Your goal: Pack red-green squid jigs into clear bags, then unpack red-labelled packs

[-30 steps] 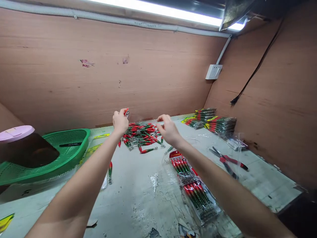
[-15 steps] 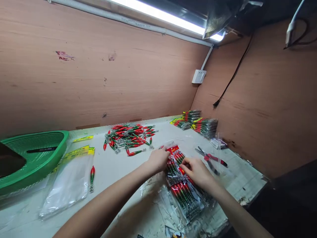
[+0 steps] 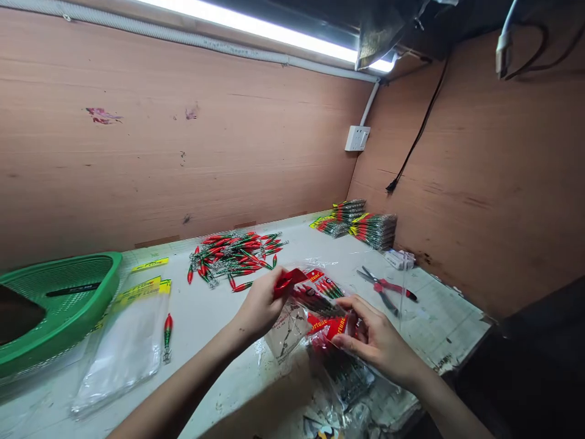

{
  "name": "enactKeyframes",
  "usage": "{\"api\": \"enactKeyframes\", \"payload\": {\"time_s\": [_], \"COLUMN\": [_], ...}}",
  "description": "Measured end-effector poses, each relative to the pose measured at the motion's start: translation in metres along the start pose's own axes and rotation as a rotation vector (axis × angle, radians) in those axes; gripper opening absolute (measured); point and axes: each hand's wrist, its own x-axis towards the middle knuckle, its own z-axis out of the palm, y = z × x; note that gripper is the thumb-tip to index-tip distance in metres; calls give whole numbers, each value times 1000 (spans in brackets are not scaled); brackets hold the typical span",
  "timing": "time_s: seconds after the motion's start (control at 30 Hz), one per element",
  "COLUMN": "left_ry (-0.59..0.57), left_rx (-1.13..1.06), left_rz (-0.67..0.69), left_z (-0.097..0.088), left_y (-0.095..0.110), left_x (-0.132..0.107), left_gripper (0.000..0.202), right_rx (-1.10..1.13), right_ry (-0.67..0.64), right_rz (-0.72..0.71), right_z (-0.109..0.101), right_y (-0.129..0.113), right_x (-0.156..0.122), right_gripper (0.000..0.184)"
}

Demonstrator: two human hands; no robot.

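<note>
My left hand (image 3: 261,303) pinches the red header of a clear packet of red-and-green squid jigs (image 3: 316,301), lifted and tilted above the table. At the packet's other end, my right hand (image 3: 377,341) has its fingers curled round the clear plastic, with the thumb by a red header below. Beneath lie more red-headed packets (image 3: 340,372), partly hidden by the held one and my right hand. A pile of loose squid jigs (image 3: 237,251) spreads beyond my left hand. One single jig (image 3: 168,337) lies apart, beside the clear bags.
Clear bags with yellow headers (image 3: 125,347) lie at left, by a green basket (image 3: 98,314) holding a dark pen-like item. Red-handled pliers (image 3: 386,289) rest to the right. Stacked yellow-headed jig packets (image 3: 372,230) stand in the back corner. The table's right edge (image 3: 466,347) is near.
My left hand has raised a packet by its header and tilted it, moving left and nearer. My right hand has shifted to the packet's lower end. The camera view has turned slightly right.
</note>
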Motion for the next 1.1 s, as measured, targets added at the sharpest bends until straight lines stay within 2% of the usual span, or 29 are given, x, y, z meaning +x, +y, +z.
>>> {"api": "enactKeyframes", "payload": {"time_s": [0.07, 0.13, 0.27, 0.37, 0.5, 0.57, 0.7, 0.8, 0.9, 1.0, 1.1], "left_ry": [33, 82, 261, 359, 394, 388, 355, 326, 299, 251, 221], "left_rx": [-243, -391, -394, -396, -340, -319, -344, -441, -551, -569, -540], "left_rz": [57, 121, 196, 209, 244, 248, 201, 90, -35, -98, -108], "left_z": [-7, -11, -18, -25, -34, -38, -39, -36, -34, -38, -43], "left_y": [-5, -9, -10, -7, -6, -6, -6, -10, -18, -23, -23], "left_x": [-18, -34, -60, -74, -86, -90, -96, -101, -109, -118, -124], "left_gripper": [18, 21, 15, 16, 9, 6, 13, 24, 26, 21, 23], "right_rx": [21, 39, 15, -46, -168, -183, 31, 233, 326, 417, 543], "right_ry": [10, 65, 156, 154, 116, 91, -3, -80, -129, -121, -54], "right_rz": [-75, -181, -402, -522, -677, -706, -595, -435, -302, -179, -61], "right_z": [7, 16, 26, 27, 25, 25, 26, 28, 27, 23, 21], "right_y": [-14, -26, -43, -51, -57, -57, -50, -46, -44, -42, -39], "right_x": [-2, -4, -4, -3, -3, -3, -1, 3, 8, 12, 14], "right_gripper": [23, 14, 7, 8, 11, 14, 9, 12, 16, 21, 24]}}
